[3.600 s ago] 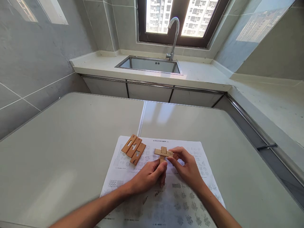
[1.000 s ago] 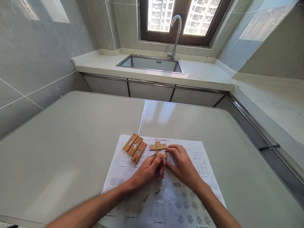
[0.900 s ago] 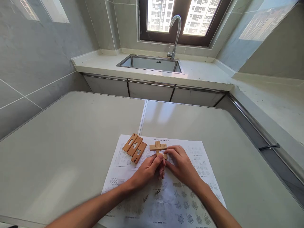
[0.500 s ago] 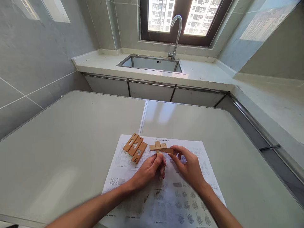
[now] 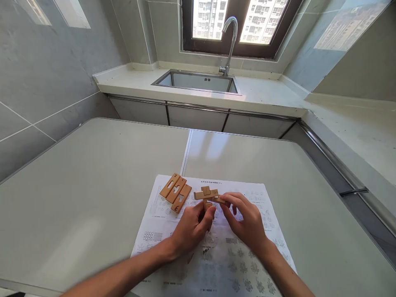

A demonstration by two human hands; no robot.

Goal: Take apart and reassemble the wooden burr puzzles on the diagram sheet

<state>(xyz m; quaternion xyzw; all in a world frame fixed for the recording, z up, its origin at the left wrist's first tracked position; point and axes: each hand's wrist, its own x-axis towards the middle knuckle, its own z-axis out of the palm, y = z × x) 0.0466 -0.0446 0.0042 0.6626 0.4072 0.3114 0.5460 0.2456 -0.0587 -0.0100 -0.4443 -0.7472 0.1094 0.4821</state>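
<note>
Several interlocked wooden puzzle pieces (image 5: 206, 193) form a small cross-shaped assembly above the printed sheet (image 5: 216, 255). My left hand (image 5: 195, 222) is closed on the lower end of the upright piece, thumb against its side. Between the thumb and fingers of my right hand (image 5: 244, 216) is the right end of a flat wooden puzzle piece (image 5: 217, 200), which meets the assembly; its fit there is partly hidden. Left of the assembly, three loose slotted wooden pieces (image 5: 175, 192) lie side by side, slanted, with numbers marked on two of them.
The sheet lies on a large pale table (image 5: 93, 177) with a seam across its middle. Beyond the table are a counter with a sink (image 5: 198, 90), a curved tap (image 5: 230, 45) and a window. A tiled wall (image 5: 55, 74) stands on the left.
The assembly has tilted a little, showing more of its lower part. My left hand has shifted slightly down and turned. The right-hand piece now slants downward to the right.
</note>
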